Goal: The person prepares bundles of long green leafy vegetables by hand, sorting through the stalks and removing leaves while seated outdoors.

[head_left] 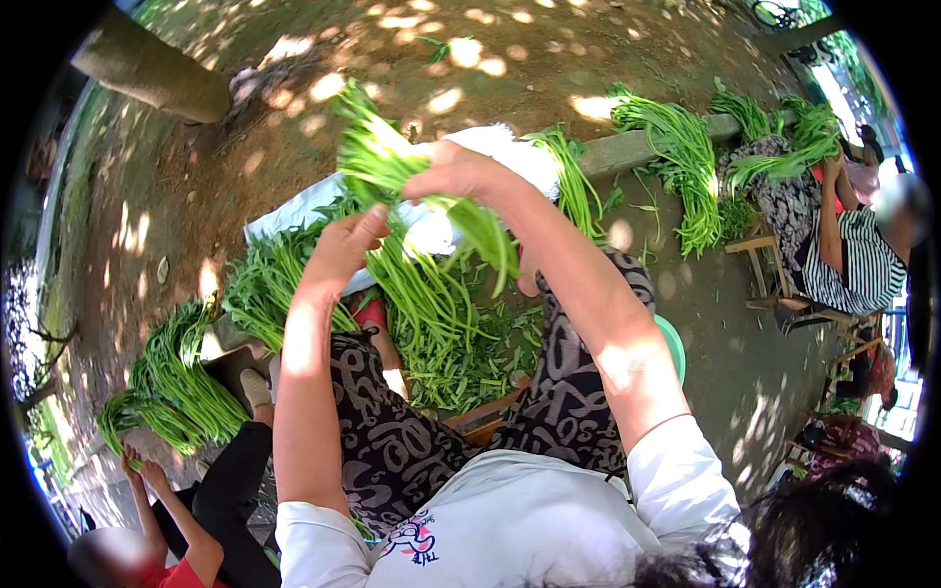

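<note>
My right hand [452, 173] is closed around a bunch of long-stemmed leafy greens [371, 154]. The bunch is blurred, its leaves out to the left and its stems hanging to the right. Just below the leaves is my left hand [345, 246], fingers curled and thumb raised; whether it grips any stems is unclear. Beneath both hands, more greens [426, 294] lie with their pale stems towards me. A leafy heap [268, 275] sits to the left, partly on a white sack [507, 151]. Short cut stem pieces [441, 378] litter the ground between my feet.
More greens [687, 176] drape over a stone kerb [625, 151] on the right. A person in stripes [853, 257] sits beyond; another in red [187, 566] handles greens at lower left. A green basin [670, 349] is beside my right leg. A tree trunk [154, 70] rises at upper left.
</note>
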The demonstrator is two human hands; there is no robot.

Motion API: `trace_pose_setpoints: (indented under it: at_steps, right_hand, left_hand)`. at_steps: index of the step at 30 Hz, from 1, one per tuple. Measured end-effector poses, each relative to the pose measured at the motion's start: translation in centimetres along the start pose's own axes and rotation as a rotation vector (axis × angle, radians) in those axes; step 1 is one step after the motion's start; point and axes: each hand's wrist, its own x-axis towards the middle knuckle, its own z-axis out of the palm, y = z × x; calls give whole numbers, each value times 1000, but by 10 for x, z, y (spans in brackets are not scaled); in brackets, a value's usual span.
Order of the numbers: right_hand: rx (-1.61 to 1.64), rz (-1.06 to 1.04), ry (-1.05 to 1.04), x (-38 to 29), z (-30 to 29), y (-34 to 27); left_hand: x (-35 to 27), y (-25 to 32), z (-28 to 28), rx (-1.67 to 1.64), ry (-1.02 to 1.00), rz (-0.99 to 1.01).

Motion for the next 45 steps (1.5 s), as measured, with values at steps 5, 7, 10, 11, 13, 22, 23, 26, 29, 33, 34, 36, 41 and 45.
trace_pose_setpoints:
  at_steps: [5, 7, 10, 11, 13, 22, 23, 26, 29, 33, 34, 36, 41, 45]
  right_hand:
    - [17, 50, -67, -17, 46, -54]
    - [-57, 10, 16, -12, 72, -35]
    - [-179, -105, -22, -18, 89, -28]
    - [-157, -174, 27, -17, 90, -17]
    - [-86, -142, -31, -22, 86, -28]
    - [-164, -187, -152, -30, 57, -20]
    - [-222, -211, -160, -27, 56, -21]
    - [-506, -212, -135, -23, 39, -12]
    - [-791, -437, 150, -21, 29, 9]
    - [-907, -317, 211, -27, 14, 8]
    - [-891, -288, 134, -29, 12, 5]
    - [-905, -200, -132, -29, 17, 4]
    - [-890, 16, -778, -55, 96, 21]
    - [-928, -235, -801, -80, 131, 33]
  left_hand:
    - [-7, 8, -7, -1193, -128, 163]
    - [3, 6, -13, -1344, -278, 311]
    - [3, -7, -19, -1480, -334, 293]
    - [7, -8, -17, -1463, -386, 327]
    - [1, -4, -23, -1429, -227, 317]
    - [3, -70, -115, -1874, 65, 458]
    - [0, -88, -134, -1811, 84, 511]
    - [-5, -95, -145, -1810, 181, 560]
    - [-9, -101, -150, -1875, 134, 625]
    - [-15, -106, -154, -1910, 191, 606]
    - [-14, -107, -154, -1893, 190, 597]
    - [-13, -105, -152, -1871, 142, 566]
    - [-13, -112, -153, -1813, 236, 599]
    - [-14, -115, -157, -1710, 324, 619]
